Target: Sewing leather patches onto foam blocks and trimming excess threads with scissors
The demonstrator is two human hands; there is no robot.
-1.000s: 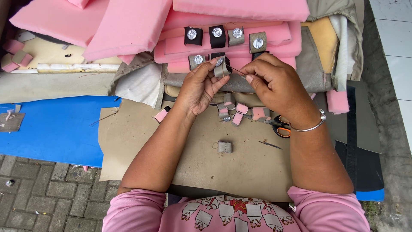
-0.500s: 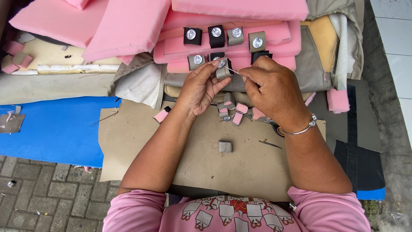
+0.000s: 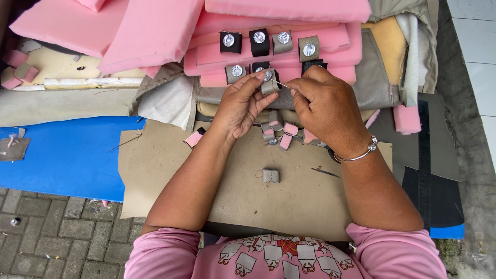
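The left hand (image 3: 242, 106) is closed around a small grey padded piece (image 3: 269, 87), pinching it between thumb and fingertips, above the far edge of the brown cardboard sheet (image 3: 289, 191) that lies on the worktop. The right hand (image 3: 323, 106) is also closed, its thumb and forefinger pressed together on a thin needle (image 3: 281, 84) whose tip points at the grey piece. Compared with the frame one second ago, the right hand has moved a little away to the right, so that a short bare length of needle now shows between the two hands; before, the fingers of both hands were touching around the piece. The silver bracelet (image 3: 356, 154) on the right wrist has turned and now covers the scissors handle that was seen there earlier.

Just under the hands, near the far edge of the cardboard, a small heap of grey and pink foam bits (image 3: 281, 133) lies unchanged. One finished grey piece (image 3: 270, 175) stays alone near the middle of the cardboard. Behind the hands, on the pink foam slabs (image 3: 206, 51), a row of black and grey pieces with shiny round buttons (image 3: 258, 37) stands as before. A blue sheet (image 3: 67, 155) lies to the left of the cardboard.
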